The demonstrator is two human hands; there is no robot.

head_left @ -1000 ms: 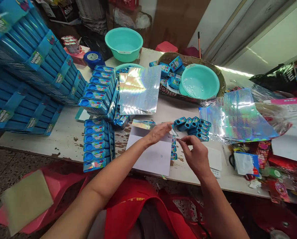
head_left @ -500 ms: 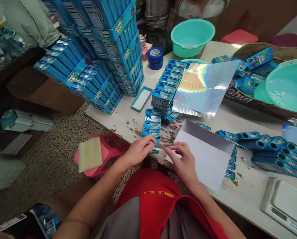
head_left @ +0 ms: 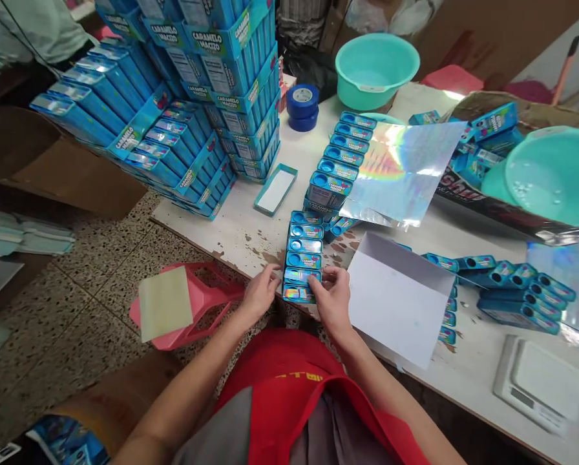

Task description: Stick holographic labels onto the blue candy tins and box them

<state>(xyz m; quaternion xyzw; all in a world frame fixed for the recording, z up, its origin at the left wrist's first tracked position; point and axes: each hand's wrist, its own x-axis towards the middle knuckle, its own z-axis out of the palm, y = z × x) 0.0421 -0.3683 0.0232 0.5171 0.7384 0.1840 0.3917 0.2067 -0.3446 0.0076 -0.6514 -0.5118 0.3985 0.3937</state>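
A row of blue candy boxes (head_left: 305, 245) stands at the table's near edge, round caps and printed top ends facing up. Across the second-nearest box lies a shiny holographic sticker (head_left: 296, 276). My right hand (head_left: 335, 298) has its thumb on the sticker's right end, with its other fingers bent beside the row. On the other side, my left hand (head_left: 261, 292) is close to the row's left edge, its fingers slightly bent and apart, holding nothing visible. The nearest box also has a shiny top.
A white open carton (head_left: 399, 307) lies right of the row, and a kitchen scale (head_left: 541, 381) beyond it. Holographic sheets (head_left: 406, 168) rest by more boxes. Tall box stacks (head_left: 241, 97), blue tape rolls (head_left: 302, 106), a teal basin (head_left: 377, 68) and a pink stool (head_left: 205, 297) surround the table.
The small shiny strip, held between both hands before, now lies on a box top. My left hand has let go and moved left; my right hand has come down onto the row.
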